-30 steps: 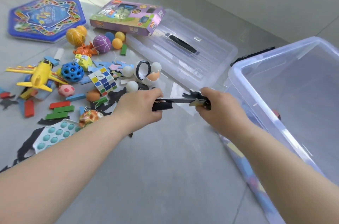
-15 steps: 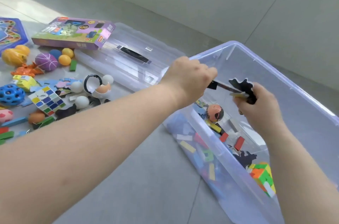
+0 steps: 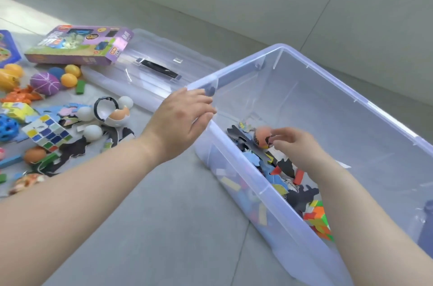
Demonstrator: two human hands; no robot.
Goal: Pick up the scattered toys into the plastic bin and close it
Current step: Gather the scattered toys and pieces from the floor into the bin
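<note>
The clear plastic bin (image 3: 332, 88) stands open on the right with flat black foam pieces (image 3: 243, 138), coloured blocks, an orange ball (image 3: 261, 137) and a bright cube (image 3: 319, 220) inside. My left hand (image 3: 180, 119) hovers over the bin's near left rim, fingers spread and holding nothing. My right hand (image 3: 295, 147) is down inside the bin, fingers loosely curled beside the orange ball, with nothing in it. The bin's clear lid (image 3: 150, 70) with a black handle lies flat on the floor behind my left hand. Scattered toys cover the floor at left.
On the floor at left lie a purple toy box (image 3: 77, 47), a Rubik's cube (image 3: 48, 133), white balls (image 3: 92, 132), a black ring (image 3: 105, 107), a purple ball (image 3: 44, 83), yellow balls, a blue holed ball (image 3: 7, 127) and black foam shapes (image 3: 75, 148). A wall runs behind.
Both hands carried the flat black pieces from the floor over into the bin and let them go; the pieces now lie inside. The left hand has drawn back to the rim.
</note>
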